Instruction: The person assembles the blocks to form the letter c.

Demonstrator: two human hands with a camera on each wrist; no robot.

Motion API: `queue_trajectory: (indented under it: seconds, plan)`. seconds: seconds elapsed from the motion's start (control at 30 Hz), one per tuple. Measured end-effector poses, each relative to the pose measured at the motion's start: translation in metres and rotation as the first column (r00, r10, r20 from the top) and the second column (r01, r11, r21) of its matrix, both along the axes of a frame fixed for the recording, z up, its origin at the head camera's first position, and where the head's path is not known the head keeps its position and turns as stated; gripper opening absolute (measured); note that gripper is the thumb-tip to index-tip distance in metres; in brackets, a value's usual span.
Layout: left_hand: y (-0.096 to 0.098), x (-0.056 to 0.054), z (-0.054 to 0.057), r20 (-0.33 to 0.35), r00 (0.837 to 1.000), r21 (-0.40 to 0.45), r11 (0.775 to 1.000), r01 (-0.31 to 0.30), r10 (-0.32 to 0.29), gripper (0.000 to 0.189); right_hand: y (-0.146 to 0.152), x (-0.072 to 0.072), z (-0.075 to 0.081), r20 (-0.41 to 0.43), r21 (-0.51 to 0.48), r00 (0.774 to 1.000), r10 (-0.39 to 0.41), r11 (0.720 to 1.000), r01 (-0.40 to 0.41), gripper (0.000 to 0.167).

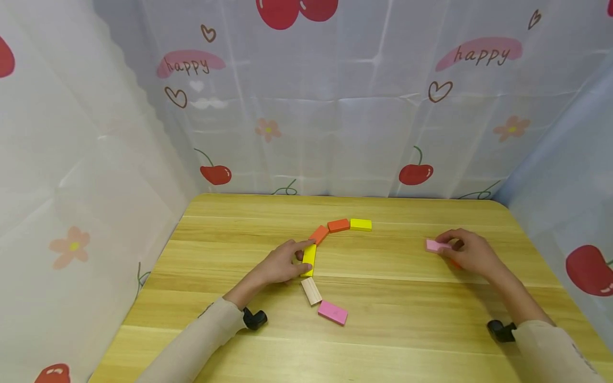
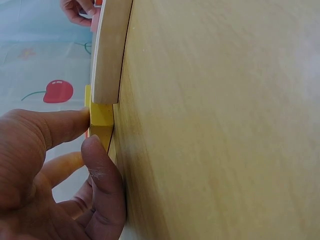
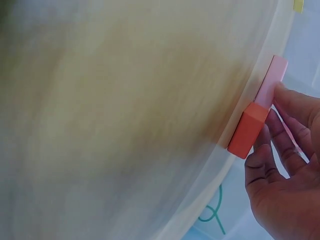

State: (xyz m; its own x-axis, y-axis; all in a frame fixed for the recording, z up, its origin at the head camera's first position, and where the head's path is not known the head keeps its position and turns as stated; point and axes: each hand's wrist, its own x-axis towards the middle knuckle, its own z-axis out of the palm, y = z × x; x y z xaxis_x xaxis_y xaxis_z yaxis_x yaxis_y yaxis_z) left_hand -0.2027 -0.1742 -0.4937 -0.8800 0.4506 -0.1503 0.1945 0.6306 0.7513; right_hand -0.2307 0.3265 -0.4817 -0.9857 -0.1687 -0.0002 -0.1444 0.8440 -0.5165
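My left hand (image 1: pixel 282 261) spans a yellow block (image 1: pixel 309 259), with the index finger at its far end and the thumb at its near end. In the left wrist view, that yellow block (image 2: pixel 102 116) lies flat behind a plain wooden block (image 2: pixel 111 55). On the right side of the table, my right hand (image 1: pixel 469 250) pinches a pink block (image 1: pixel 435 245). An orange block (image 3: pixel 247 131) touches or nearly touches that pink block in the right wrist view; the hand partly covers it in the head view.
Around the left hand runs a curved row of flat blocks: yellow (image 1: pixel 361 225), orange (image 1: pixel 338 225), another orange (image 1: pixel 319 234), plain wood (image 1: pixel 311 291) and pink (image 1: pixel 332 313). The wooden table (image 1: pixel 392 340) meets a printed curtain (image 1: pixel 311 149) at the back and sides.
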Motion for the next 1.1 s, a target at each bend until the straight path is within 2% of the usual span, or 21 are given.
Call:
queue_trajectory:
  seconds: [0.3, 0.77, 1.1]
  plan:
    - [0.001, -0.001, 0.0, 0.003, 1.0, -0.025, 1.0, -0.004, 0.004, 0.07, -0.007, 0.009, 0.003, -0.015, -0.008, 0.999, 0.051, 0.999, -0.051, 0.031]
    - [0.001, -0.001, 0.0, 0.001, 1.0, -0.01, 1.0, -0.005, 0.005, 0.069, -0.024, 0.019, 0.006, -0.027, -0.05, 0.987, 0.157, 0.986, -0.159, 0.023]
    - [0.001, -0.001, -0.001, 0.008, 1.0, -0.004, 1.0, -0.006, 0.006, 0.069, -0.031, 0.025, 0.005, -0.012, -0.072, 0.986, 0.166, 0.983, -0.166, 0.021]
